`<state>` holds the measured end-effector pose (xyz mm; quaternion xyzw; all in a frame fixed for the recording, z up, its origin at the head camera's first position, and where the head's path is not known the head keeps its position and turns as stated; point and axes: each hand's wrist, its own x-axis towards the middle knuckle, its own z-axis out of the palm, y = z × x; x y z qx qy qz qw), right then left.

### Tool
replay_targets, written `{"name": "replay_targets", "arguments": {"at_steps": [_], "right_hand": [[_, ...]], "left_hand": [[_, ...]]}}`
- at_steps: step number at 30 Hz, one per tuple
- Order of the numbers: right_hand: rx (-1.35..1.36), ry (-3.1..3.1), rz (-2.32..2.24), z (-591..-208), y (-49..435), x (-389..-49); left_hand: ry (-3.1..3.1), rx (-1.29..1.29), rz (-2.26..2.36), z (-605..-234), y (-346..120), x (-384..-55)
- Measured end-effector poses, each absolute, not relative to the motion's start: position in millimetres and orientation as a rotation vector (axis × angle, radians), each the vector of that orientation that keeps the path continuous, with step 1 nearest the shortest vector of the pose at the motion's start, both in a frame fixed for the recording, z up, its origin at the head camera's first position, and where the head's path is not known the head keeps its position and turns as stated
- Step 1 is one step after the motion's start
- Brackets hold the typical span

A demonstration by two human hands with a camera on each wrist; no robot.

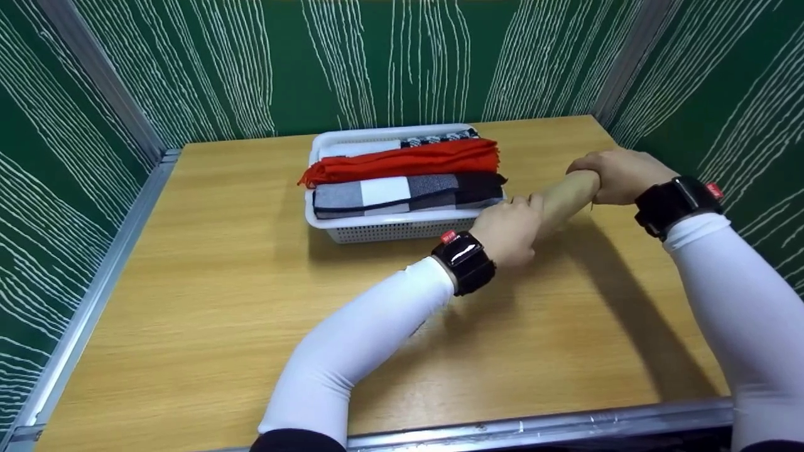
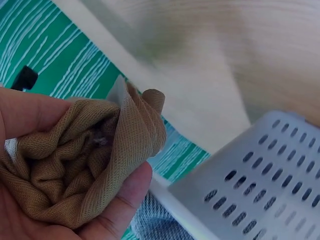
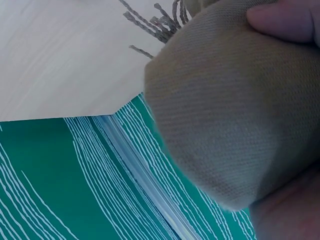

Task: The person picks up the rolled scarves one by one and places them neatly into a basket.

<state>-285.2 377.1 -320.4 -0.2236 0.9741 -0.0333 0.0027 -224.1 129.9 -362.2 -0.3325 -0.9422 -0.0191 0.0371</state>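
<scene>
A tan scarf (image 1: 561, 199), folded into a long roll, is held between both hands at the right of the basket. The left hand (image 1: 507, 231) grips its near end beside the basket's right front corner; the left wrist view shows the bunched layers of the scarf (image 2: 85, 160) between thumb and fingers. At the far end, the right hand (image 1: 623, 176) grips the scarf, thumb on one face and fingers on the other. Dark fringe strands (image 3: 155, 22) stick out past the scarf in the right wrist view.
A white perforated basket (image 1: 402, 233) stands at the table's back middle. In it lie a grey, white and black checked scarf (image 1: 384, 191), a red fringed scarf (image 1: 408, 160) and black-and-white patterned cloth (image 1: 440, 138). Green walls (image 1: 389, 63) with white streaks enclose the wooden table (image 1: 207, 282).
</scene>
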Motion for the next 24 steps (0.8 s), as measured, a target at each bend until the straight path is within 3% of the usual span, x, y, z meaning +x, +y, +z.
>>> {"name": "replay_targets", "arguments": {"at_steps": [24], "right_hand": [[-0.788, 3.092, -0.063, -285, 359, -289]], "left_hand": [[-2.880, -1.019, -0.057, -328, 105, -234]]}}
